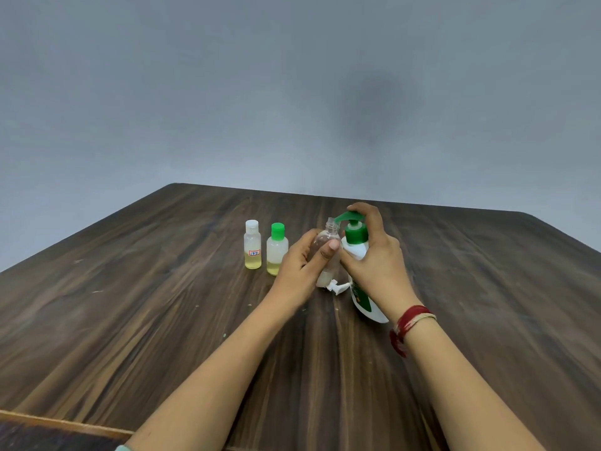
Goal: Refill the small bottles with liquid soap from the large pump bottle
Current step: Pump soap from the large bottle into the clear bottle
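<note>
Step in hand: filling one small bottle, judging by the pose.

- Left hand [302,265]: fingers and thumb curled round a small clear plastic bottle with no cap [327,239]. It holds the bottle near upright, with the open neck just under the green spout.
- Right hand [377,258]: wrapped round the neck and shoulder of the large white pump bottle with a green pump head [356,247], one finger laid on top of the pump. The bottle leans, and its base sits on the dark wood-grain desk [162,320] just beside the right wrist.
- Small white nozzle cap [338,286]: lies on the desk between the two hands, just below the left thumb. It is probably the top of the held bottle.
- Small clear bottle with a clear cap and a red-edged label [252,245], and small clear bottle with a green cap [276,252]: both stand just beyond the left knuckles, on the side away from the right hand. Each is capped and holds yellowish liquid in its lower part.
- Red thread band [406,323]: on the right wrist.

Next move calls for a firm press on the pump while the left hand keeps neck and spout aligned. The opening is narrow, so a small slip would likely spill soap.

Hard to make out:
- whether spout and neck touch
- whether soap is flowing
- how full the held bottle is, since fingers cover much of it
- whether the held bottle's base rests on the desk
- the pump bottle's label, which the right hand mostly hides
</note>
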Demonstrator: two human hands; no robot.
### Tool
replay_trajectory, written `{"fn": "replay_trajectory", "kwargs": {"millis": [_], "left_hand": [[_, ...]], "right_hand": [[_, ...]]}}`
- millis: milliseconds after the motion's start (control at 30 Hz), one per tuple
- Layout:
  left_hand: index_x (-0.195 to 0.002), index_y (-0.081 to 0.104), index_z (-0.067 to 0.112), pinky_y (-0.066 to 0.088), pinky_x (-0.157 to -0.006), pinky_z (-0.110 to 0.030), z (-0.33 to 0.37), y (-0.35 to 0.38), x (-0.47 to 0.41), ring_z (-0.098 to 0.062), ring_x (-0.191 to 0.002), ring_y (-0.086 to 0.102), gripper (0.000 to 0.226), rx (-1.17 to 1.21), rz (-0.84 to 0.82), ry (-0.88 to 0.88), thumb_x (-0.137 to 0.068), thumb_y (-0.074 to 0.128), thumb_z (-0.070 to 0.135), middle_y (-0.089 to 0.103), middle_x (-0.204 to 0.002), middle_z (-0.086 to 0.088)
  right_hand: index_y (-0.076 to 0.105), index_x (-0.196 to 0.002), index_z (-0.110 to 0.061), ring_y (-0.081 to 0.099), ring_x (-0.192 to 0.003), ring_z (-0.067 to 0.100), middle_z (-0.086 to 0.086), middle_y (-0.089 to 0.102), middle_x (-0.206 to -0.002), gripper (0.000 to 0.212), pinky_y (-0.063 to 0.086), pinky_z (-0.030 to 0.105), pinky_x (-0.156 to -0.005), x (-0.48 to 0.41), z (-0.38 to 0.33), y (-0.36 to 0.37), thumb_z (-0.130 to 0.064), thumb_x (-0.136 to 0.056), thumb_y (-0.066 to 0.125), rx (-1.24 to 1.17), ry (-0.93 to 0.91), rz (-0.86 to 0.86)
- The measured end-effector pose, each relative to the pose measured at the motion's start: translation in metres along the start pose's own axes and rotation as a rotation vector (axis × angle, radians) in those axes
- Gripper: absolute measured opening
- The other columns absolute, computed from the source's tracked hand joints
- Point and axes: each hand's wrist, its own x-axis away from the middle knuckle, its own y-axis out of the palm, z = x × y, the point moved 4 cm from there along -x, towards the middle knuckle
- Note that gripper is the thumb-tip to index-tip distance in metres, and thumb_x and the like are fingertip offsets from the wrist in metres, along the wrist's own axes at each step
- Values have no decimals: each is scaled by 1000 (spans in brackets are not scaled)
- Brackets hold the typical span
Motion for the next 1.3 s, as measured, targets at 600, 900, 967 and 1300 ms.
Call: {"fn": "replay_trajectory", "kwargs": {"millis": [600, 900, 967, 1300], "left_hand": [[-86, 58, 29, 41, -68, -13, 3, 1, 1, 4, -74, 55, 26, -28, -11, -6, -82, 53, 54, 61, -73, 21], [-94, 61, 25, 44, -74, -14, 3, 1, 1, 1, -84, 59, 31, 13, -4, -2, -83, 54, 52, 64, -82, 18], [-93, 61, 23, 44, -73, -14, 3, 1, 1, 1, -82, 58, 32, 7, -7, -1, -82, 54, 53, 63, -80, 18], [-94, 62, 24, 44, -76, -14, 3, 1, 1, 1, -85, 59, 31, 16, -8, 6, -82, 55, 52, 65, -83, 17]], "right_hand": [[37, -121, -42, 63, -90, 13, -9, 63, -103, 51, 55, 38, -81, 1, 1, -1, -27, -86, 71, -2, -35, 10], [28, -136, -48, 62, -95, 11, -7, 62, -115, 67, 51, 27, -84, 0, 5, 0, -30, -87, 71, 33, -15, -23], [33, -130, -45, 63, -92, 12, -10, 62, -111, 61, 52, 29, -82, 0, 4, -1, -28, -86, 72, 18, -22, -3], [32, -133, -44, 63, -92, 11, -9, 63, -111, 62, 52, 28, -83, -1, 5, -1, -29, -87, 71, 20, -21, -11]]}}
